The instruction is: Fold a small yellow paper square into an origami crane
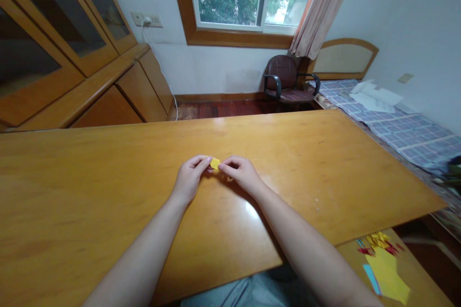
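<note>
A small yellow folded paper piece [215, 163] is held between my two hands, just above the wooden table [108, 211]. My left hand [190, 177] pinches its left side between thumb and fingers. From the right, my right hand [242, 171] grips the other edge with thumb and forefinger. A dark reddish bit shows by the left fingertips, too small to make out. The fingertips hide part of the paper's edges.
At the lower right, a lower surface bears yellow paper sheets [387, 276], a light blue strip [371, 278] and a pile of yellow and red folded pieces [378, 241]. Beyond the table are an armchair [284, 79], a bed [403, 124] and a wooden cabinet [104, 74].
</note>
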A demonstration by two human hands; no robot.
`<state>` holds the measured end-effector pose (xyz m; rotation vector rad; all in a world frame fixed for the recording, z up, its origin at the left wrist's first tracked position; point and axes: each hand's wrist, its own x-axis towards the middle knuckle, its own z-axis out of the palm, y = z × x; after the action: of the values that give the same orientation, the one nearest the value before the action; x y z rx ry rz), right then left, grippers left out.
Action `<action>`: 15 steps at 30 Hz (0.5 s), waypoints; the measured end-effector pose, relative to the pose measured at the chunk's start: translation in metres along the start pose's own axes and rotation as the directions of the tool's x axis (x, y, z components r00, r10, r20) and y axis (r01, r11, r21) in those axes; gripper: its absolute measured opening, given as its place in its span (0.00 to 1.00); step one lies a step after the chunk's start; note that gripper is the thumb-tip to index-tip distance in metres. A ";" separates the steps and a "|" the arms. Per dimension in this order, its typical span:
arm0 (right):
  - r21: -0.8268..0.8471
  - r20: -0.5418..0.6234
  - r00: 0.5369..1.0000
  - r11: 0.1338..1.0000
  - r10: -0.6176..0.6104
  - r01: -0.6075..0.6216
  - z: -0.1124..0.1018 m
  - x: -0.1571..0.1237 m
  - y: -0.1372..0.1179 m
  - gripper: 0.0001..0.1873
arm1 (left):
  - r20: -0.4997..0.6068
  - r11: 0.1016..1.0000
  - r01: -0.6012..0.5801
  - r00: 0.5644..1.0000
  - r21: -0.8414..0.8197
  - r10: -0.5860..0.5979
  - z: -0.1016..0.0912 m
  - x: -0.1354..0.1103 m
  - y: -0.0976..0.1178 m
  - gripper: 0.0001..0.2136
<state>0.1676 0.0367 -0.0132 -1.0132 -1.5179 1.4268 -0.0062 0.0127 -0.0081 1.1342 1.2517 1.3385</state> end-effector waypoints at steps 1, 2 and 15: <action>-0.009 0.003 1.000 1.000 -0.004 0.004 0.000 0.000 -0.001 0.15 | 0.004 1.000 -0.011 1.000 0.018 0.011 0.000 0.000 0.000 0.12; -0.012 0.005 1.000 1.000 -0.008 0.008 0.001 -0.001 -0.002 0.15 | 0.012 0.999 -0.017 1.000 0.036 0.017 0.000 0.000 0.000 0.11; 0.079 -0.080 0.996 0.997 0.032 -0.025 0.000 0.000 -0.010 0.15 | 0.132 0.993 0.049 0.989 0.104 -0.063 0.004 -0.002 0.003 0.13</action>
<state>0.1675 0.0368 -0.0034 -1.0361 -1.3838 1.4363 -0.0025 0.0115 -0.0050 1.2297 1.2541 1.1486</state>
